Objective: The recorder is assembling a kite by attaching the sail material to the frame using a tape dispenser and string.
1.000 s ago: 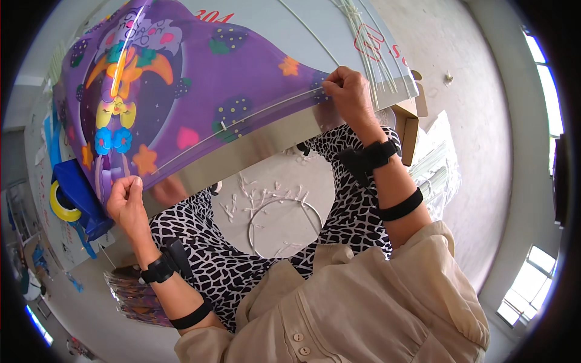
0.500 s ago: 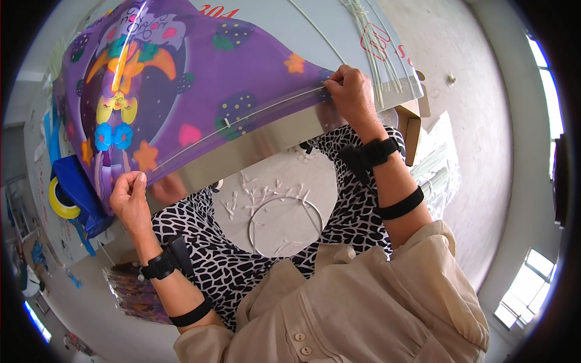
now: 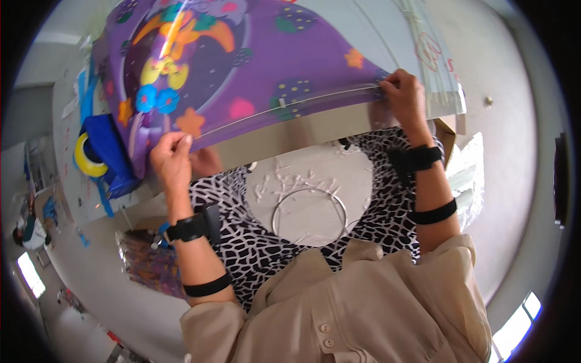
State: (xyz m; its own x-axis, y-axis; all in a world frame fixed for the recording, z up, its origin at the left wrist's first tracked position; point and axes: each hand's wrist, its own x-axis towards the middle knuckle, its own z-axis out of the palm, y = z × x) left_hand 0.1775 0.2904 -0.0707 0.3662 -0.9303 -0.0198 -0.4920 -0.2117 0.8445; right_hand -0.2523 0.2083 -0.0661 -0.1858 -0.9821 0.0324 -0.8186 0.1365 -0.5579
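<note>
A purple printed kite sail, thin and glossy with a cartoon figure, stars and spots, lies over the worktable. Along its near edge runs a slim white rod with a small white clip partway. My left hand pinches the left end of that edge between thumb and fingers. At the other end, my right hand is closed on the sail's right corner, by the rod's tip. The edge is stretched between both hands, just above the table's shiny metal edge.
A blue tape dispenser with a yellow roll stands at left. Thin pale rods lie at the table's right. A cardboard box and plastic-wrapped bundle are below. White scraps surround a metal ring under my lap.
The view has shifted, so the sail, table and both hands appear farther right. Both hands keep their hold at the two ends of the sail's edge.
</note>
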